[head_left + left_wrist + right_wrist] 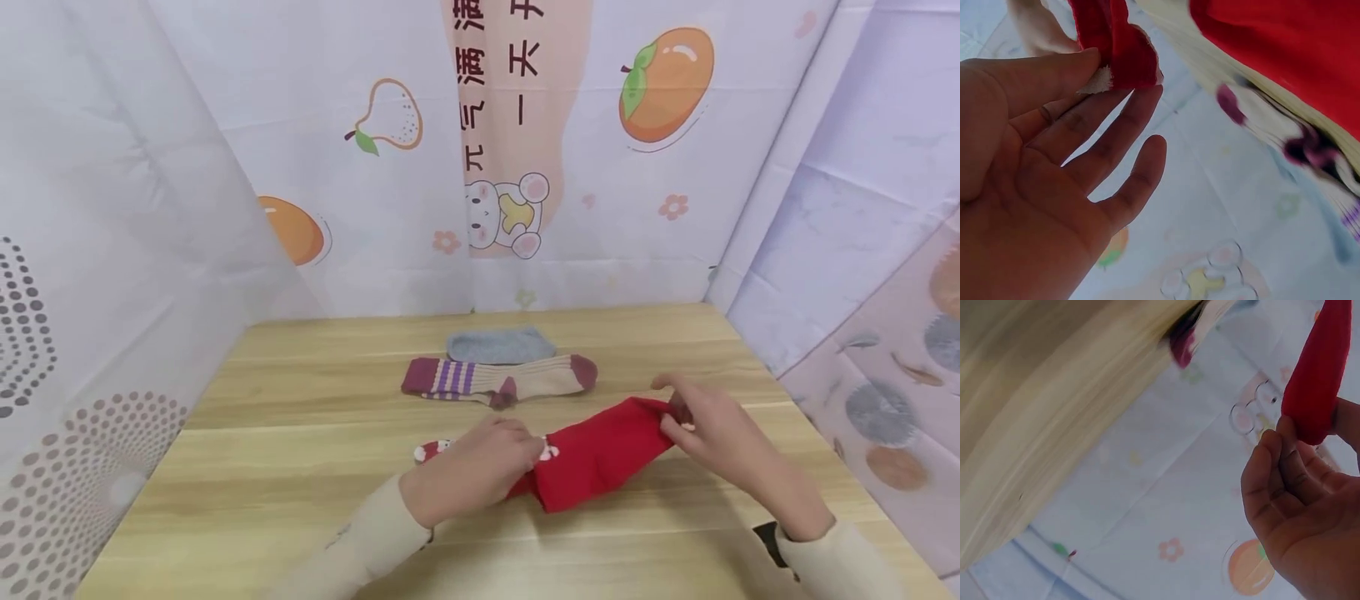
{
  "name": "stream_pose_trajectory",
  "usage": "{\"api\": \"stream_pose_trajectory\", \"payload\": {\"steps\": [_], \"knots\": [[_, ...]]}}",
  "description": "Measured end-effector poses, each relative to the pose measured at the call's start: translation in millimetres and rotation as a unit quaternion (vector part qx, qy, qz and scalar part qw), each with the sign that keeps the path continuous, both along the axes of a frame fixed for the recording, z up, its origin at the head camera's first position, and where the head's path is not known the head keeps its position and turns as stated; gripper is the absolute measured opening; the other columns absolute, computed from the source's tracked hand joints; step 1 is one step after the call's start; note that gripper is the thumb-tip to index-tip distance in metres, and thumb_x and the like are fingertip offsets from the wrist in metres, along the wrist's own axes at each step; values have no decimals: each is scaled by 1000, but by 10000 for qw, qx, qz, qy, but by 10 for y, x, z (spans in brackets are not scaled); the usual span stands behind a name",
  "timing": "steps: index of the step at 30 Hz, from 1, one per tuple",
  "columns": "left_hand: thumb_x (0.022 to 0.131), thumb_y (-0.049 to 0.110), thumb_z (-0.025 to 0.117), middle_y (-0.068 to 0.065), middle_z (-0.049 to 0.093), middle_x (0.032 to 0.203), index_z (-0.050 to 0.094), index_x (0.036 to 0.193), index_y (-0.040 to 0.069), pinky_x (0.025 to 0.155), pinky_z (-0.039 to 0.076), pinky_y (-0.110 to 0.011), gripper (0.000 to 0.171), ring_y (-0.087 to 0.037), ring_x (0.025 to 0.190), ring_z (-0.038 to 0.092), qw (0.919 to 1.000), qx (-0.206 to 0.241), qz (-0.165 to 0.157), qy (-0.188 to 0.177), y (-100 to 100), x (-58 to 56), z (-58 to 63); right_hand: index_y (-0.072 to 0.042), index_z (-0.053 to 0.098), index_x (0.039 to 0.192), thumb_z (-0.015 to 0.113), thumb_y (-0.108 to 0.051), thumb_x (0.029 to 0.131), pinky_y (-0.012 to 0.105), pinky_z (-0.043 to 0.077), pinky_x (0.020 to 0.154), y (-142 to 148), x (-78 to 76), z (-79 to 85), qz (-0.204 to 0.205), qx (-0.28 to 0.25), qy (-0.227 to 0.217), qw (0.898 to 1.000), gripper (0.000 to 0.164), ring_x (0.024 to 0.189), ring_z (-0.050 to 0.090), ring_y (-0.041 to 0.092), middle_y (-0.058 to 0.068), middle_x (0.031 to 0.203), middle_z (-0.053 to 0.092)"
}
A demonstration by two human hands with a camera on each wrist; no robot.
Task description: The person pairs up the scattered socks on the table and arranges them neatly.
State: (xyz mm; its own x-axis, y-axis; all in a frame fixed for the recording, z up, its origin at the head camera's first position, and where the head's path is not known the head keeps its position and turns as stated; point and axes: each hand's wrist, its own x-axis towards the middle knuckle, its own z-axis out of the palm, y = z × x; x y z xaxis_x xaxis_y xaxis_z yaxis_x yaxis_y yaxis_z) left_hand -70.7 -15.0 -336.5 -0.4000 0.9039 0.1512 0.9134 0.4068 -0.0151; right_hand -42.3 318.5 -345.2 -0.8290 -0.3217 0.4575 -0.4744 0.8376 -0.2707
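Observation:
A red sock (pixel 603 450) with white patches is held slightly raised over the wooden table, stretched between two hands. My left hand (pixel 472 468) pinches its middle part between thumb and fingertips; in the left wrist view the red fabric (pixel 1135 59) shows a white edge there. At the other end, my right hand (pixel 716 433) pinches the plain red tip, which hangs as a narrow fold (pixel 1316 387) in the right wrist view. Left of the left hand, a red-and-white patterned end (pixel 428 451) peeks out; the hand hides what joins it.
Behind the red sock lies a cream sock (pixel 543 379) with purple stripes and maroon ends, flat on the table (pixel 300 467). Farther back rests a grey-blue sock (pixel 498 346). Printed curtains (pixel 360 208) stand at the back and both sides.

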Motion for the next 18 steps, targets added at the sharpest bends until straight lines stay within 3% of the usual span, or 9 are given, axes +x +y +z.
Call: {"api": "stream_pose_trajectory", "payload": {"steps": [9, 13, 18], "knots": [[89, 11, 73, 8, 64, 80, 66, 88, 15, 83, 49, -31, 8, -10, 81, 60, 9986, -168, 440, -259, -502, 71, -18, -17, 60, 104, 79, 0, 75, 22, 51, 59, -476, 135, -80, 553, 166, -220, 9981, 39, 72, 54, -1, -10, 85, 61], [90, 7, 68, 10, 57, 71, 60, 79, 16, 74, 47, -28, 16, -10, 73, 55, 9982, 138, 428, -408, -694, 120, -53, -17, 60, 101, 78, -1, 76, 19, 49, 59, -656, 188, -123, 884, 238, -470, 9947, 34, 69, 51, -1, -14, 81, 57], [91, 2, 63, 14, 46, 65, 56, 74, 17, 64, 41, -20, 23, -5, 63, 44, 9925, 511, 455, -1010, -882, 176, -98, -17, 58, 101, 75, 0, 77, 16, 42, 55, -838, 233, -206, 1174, 285, -727, 9900, 34, 63, 42, -3, -16, 73, 48]]}}
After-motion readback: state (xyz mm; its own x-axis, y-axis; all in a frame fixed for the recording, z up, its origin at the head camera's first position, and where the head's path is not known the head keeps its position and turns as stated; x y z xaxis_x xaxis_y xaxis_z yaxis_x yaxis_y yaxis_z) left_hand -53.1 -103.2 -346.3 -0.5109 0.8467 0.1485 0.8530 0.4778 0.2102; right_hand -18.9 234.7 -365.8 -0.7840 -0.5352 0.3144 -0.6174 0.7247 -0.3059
